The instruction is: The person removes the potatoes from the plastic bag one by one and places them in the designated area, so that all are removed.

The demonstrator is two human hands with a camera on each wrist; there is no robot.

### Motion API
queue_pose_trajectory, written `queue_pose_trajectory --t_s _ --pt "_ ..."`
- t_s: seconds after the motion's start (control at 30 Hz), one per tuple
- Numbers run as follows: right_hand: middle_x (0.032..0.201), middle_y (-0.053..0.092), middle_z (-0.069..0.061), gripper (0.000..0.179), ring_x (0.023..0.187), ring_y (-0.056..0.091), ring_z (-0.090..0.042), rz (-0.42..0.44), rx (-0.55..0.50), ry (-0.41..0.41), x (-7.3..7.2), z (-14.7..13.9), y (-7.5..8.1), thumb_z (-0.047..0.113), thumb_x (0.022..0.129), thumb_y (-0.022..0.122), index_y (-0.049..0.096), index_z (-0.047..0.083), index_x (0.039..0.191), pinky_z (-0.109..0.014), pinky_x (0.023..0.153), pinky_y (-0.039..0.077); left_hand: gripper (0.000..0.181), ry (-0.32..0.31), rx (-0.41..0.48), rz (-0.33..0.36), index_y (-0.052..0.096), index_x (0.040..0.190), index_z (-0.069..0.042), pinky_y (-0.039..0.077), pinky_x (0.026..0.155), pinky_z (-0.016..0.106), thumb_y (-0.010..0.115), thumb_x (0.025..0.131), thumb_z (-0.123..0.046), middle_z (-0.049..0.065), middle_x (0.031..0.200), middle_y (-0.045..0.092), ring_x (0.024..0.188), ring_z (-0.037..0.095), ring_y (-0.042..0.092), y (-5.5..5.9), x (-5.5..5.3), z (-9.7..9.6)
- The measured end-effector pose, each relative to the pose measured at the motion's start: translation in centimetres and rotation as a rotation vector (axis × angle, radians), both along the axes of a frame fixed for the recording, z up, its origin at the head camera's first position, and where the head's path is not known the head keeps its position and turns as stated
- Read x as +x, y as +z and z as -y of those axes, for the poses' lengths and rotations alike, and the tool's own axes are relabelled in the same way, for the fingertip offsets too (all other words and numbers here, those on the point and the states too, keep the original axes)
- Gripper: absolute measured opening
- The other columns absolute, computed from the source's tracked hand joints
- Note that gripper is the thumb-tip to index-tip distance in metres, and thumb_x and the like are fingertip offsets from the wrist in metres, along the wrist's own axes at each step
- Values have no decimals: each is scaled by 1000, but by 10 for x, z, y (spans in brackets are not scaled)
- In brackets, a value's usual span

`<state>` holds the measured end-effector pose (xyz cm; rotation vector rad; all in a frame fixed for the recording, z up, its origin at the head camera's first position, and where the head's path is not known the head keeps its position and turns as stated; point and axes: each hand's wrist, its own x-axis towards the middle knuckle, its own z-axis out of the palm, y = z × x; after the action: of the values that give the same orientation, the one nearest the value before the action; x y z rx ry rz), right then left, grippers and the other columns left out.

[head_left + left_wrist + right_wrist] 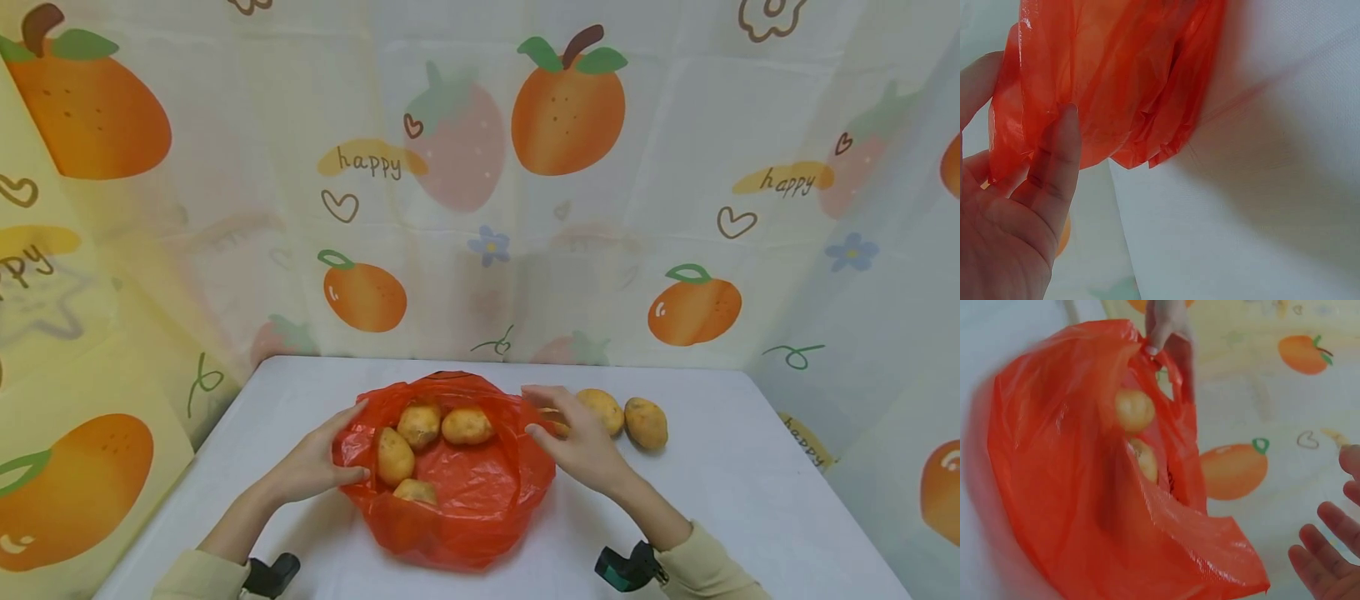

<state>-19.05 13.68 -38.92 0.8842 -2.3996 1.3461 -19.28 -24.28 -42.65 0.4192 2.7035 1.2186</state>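
A translucent red plastic bag stands on the table with its mouth spread toward me. Several potatoes lie inside, mostly at the left and back. My left hand holds the bag's left rim; in the left wrist view, fingers show through the film. My right hand hovers by the right rim, fingers loosely spread and holding nothing. In the right wrist view, a gap separates those fingers from the bag. Just beyond that hand lie loose potatoes, one partly hidden by it.
The white table extends on both sides of the bag, and its back edge meets a fruit-printed curtain. More printed cloth hangs at left and right. A dark wrist device sits at each sleeve.
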Motion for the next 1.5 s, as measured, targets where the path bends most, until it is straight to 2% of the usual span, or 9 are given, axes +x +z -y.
queue_pose_trajectory --t_s 0.27,0.47,0.6,0.8,1.03,1.17,1.33,1.5 --pt "126 53 4 49 104 55 -11 -7 110 121 1 17 6 21 86 65 47 19 132 -30 86 51 93 1 -19 -8 24 146 -19 50 86 48 78 71 -26 16 147 29 128 42 34 1 0 1" --pt "125 51 10 50 105 54 -6 53 216 175 -2 33 15 22 86 65 46 24 132 -28 87 50 93 -7 -19 -20 25 146 -17 51 86 47 78 71 -25 16 147 30 127 41 36 1 0 0" --pt "128 50 10 50 105 53 -5 102 291 204 -6 42 16 24 87 64 44 25 133 -27 87 49 93 -5 -17 -18 25 146 -17 51 85 46 78 71 -24 16 146 30 126 40 37 0 0 1" --pt "133 46 9 51 108 55 -7 223 301 273 -11 51 13 30 88 61 41 30 135 -21 86 49 93 -4 -14 -10 25 146 -18 52 84 45 79 71 -25 16 146 30 126 41 36 -1 -1 1" --pt "130 47 7 50 107 56 -10 314 314 283 -19 63 8 31 88 61 43 28 134 -27 86 51 93 -5 -2 2 25 146 -17 53 83 44 79 70 -25 16 146 30 125 40 37 -1 0 0" --pt "131 48 5 51 109 56 -15 340 322 282 -22 70 4 32 87 63 43 26 134 -28 85 52 94 1 6 16 25 146 -17 54 81 42 79 69 -24 16 146 30 124 40 38 0 0 0" --pt "129 49 3 52 111 54 -16 341 378 268 -27 78 0 35 86 63 44 23 134 -29 89 50 94 3 4 19 25 146 -17 54 81 42 79 69 -24 17 146 30 124 41 38 0 0 -1" --pt "131 49 0 54 116 51 -17 386 423 284 -27 87 -5 38 86 63 46 17 132 -30 92 48 94 -1 9 20 25 146 -18 54 80 41 79 70 -23 16 146 30 124 40 38 -1 -1 -1"
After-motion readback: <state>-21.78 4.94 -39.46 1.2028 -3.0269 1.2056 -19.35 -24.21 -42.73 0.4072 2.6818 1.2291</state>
